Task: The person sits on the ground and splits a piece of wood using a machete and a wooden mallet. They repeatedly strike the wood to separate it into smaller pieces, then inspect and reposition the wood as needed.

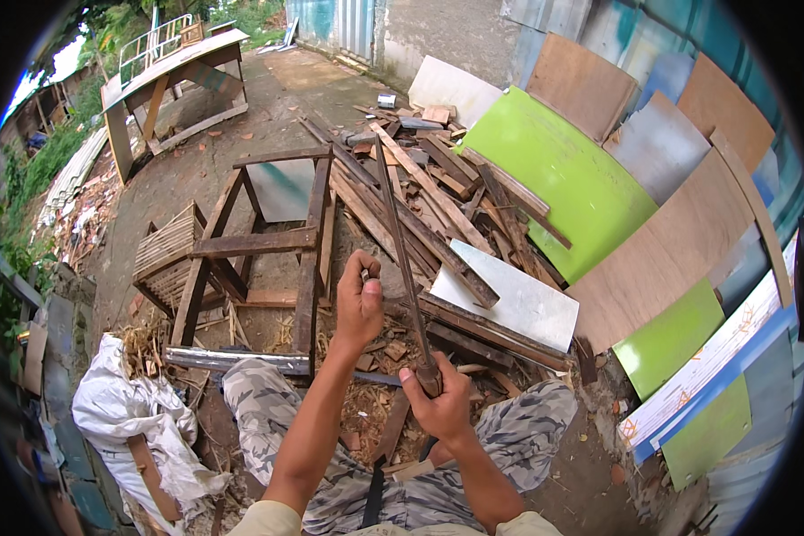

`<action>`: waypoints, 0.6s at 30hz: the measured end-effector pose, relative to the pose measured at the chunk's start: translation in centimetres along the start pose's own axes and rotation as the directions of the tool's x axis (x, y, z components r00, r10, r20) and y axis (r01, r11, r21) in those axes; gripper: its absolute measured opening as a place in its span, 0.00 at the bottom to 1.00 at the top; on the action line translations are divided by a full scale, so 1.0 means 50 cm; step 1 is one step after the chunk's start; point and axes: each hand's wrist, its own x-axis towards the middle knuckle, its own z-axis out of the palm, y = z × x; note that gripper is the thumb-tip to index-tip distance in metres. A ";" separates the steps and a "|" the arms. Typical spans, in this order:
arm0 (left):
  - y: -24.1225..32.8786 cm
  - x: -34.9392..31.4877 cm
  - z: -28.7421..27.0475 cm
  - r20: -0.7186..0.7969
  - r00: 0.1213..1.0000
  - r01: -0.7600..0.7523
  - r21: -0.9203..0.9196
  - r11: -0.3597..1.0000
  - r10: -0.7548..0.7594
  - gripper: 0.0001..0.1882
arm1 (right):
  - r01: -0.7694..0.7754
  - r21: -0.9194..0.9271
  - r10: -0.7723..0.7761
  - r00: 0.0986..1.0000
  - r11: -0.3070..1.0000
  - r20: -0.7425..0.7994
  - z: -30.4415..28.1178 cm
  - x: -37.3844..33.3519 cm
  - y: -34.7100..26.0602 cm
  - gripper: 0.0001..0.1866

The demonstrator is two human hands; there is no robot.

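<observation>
- We sit in a scrap-wood yard, knees in camouflage trousers (268,402), with a long dark blade (400,241) raised upright in front of us.
- Our right hand (439,400) is closed in a full fist around the blade's handle (429,377), fingers wrapped tight, the blade rising from the top of the fist toward the timber pile (438,192).
- Our left hand (359,304) is curled nearly shut around a small pale piece (364,275), pinched at the fingertips just left of the blade; we cannot tell whether it touches the metal.
- We judge the step in hand to be working the small piece along the blade's edge; the next stroke calls for a steady right grip and left fingers kept clear of the edge.
- A rough wooden frame (268,241) stands just beyond the left hand, a green panel (563,179) leans at right, and a white sack (125,406) lies by our left knee.
</observation>
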 end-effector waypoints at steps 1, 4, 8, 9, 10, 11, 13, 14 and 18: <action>0.000 0.000 -0.001 0.001 1.000 0.007 0.007 1.000 -0.007 0.34 | 0.003 0.021 -0.003 1.000 1.000 -0.005 -0.001 -0.001 -0.005 0.12; -0.003 -0.002 -0.002 0.005 1.000 0.009 0.012 1.000 -0.009 0.35 | -0.012 0.038 0.012 1.000 0.999 -0.019 -0.001 0.002 -0.015 0.11; -0.008 -0.003 0.002 -0.016 1.000 -0.017 0.011 1.000 0.017 0.35 | -0.044 0.009 0.044 0.999 0.999 -0.023 0.014 0.014 0.012 0.11; -0.007 -0.003 0.004 -0.013 1.000 -0.016 0.007 1.000 0.016 0.35 | -0.041 0.020 0.042 0.999 0.999 -0.023 0.016 0.016 0.020 0.11; -0.006 -0.003 0.004 -0.010 1.000 -0.015 0.002 1.000 0.015 0.35 | -0.034 0.016 0.034 0.999 0.999 -0.021 0.015 0.016 0.024 0.10; -0.004 -0.003 0.003 -0.009 1.000 -0.014 0.001 1.000 0.014 0.35 | -0.025 0.013 0.025 1.000 1.000 -0.017 0.015 0.016 0.026 0.10; -0.003 -0.003 -0.001 -0.002 1.000 -0.009 -0.008 1.000 0.009 0.34 | -0.111 0.105 0.107 0.993 0.988 0.047 0.009 0.012 0.027 0.10; -0.003 -0.004 -0.004 0.001 1.000 -0.006 -0.010 1.000 0.006 0.34 | -0.210 0.192 0.191 0.975 0.958 0.116 0.002 0.006 0.027 0.10; -0.002 0.002 -0.007 -0.010 1.000 -0.004 -0.003 1.000 0.004 0.34 | -0.143 0.086 0.133 0.985 0.986 0.110 -0.008 -0.001 -0.010 0.10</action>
